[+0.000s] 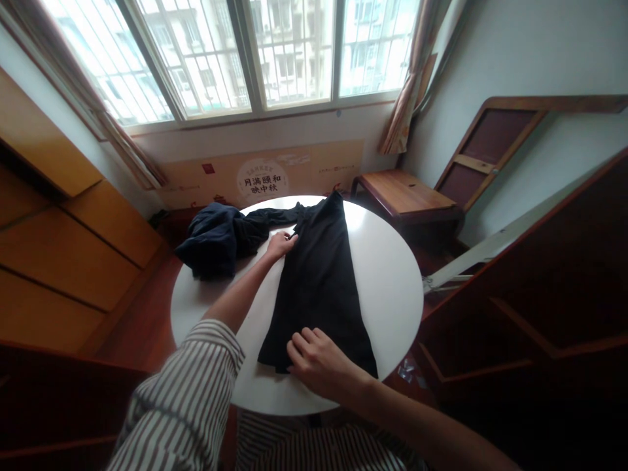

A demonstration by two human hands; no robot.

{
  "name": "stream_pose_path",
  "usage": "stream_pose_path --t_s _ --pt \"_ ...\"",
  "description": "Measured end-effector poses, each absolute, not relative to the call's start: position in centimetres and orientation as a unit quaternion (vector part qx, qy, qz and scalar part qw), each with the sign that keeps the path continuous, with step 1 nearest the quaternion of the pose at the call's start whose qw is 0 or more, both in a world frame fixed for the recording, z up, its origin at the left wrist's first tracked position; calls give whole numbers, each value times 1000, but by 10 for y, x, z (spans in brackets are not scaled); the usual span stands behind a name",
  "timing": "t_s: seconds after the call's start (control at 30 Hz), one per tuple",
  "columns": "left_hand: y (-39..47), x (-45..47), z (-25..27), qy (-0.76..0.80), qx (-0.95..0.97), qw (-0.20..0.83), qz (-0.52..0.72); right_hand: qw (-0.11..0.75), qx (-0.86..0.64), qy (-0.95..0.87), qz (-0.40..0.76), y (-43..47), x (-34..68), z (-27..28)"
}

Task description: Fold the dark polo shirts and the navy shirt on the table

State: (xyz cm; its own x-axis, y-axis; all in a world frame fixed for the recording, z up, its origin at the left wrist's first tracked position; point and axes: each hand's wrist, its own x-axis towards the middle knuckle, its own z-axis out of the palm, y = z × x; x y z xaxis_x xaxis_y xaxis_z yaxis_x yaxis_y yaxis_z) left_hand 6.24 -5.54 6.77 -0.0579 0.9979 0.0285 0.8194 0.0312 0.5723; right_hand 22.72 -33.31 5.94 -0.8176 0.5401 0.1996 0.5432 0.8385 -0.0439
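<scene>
A black garment (321, 281) lies spread on a round white table (392, 288), narrow at the far end and wide at the near hem; its exact kind is unclear. My left hand (282, 244) pinches its left edge about midway up. Near the bottom hem, my right hand (316, 360) rests on the cloth with fingers curled in on the fabric; the fingertips are partly hidden. A crumpled heap of dark navy clothing (213, 239) sits at the table's left, and dark cloth stretches from it to the garment's far end.
A low wooden stool or side table (407, 193) stands behind on the right. A printed board (206, 176) leans under the window (294, 52). Wooden cabinets (73, 248) line the left, and a dark wooden panel (540, 314) rises close on the right.
</scene>
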Motion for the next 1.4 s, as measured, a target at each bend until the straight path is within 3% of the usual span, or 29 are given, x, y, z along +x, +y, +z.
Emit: stream_pose_path --t_s 0.57,0.8,1.07,1.13,1.23,1.3,1.4 --pt "-54 48 56 701 583 326 249 67 -172 -983 4 -344 233 75" --pt "-144 36 62 651 603 439 140 63 -184 -981 9 -342 245 73" --pt "-255 -7 64 551 603 576 45 80 -329 -940 -52 -349 311 51" --pt "-279 -7 60 573 633 517 58 85 -336 -937 -51 -350 330 46" --pt "-317 -1 49 605 727 268 181 103 -339 -935 -21 -352 347 50" --pt "-338 2 41 537 796 115 254 116 -346 -931 7 -354 351 56" --pt "-357 0 34 376 891 26 251 119 -346 -930 27 -356 349 63"
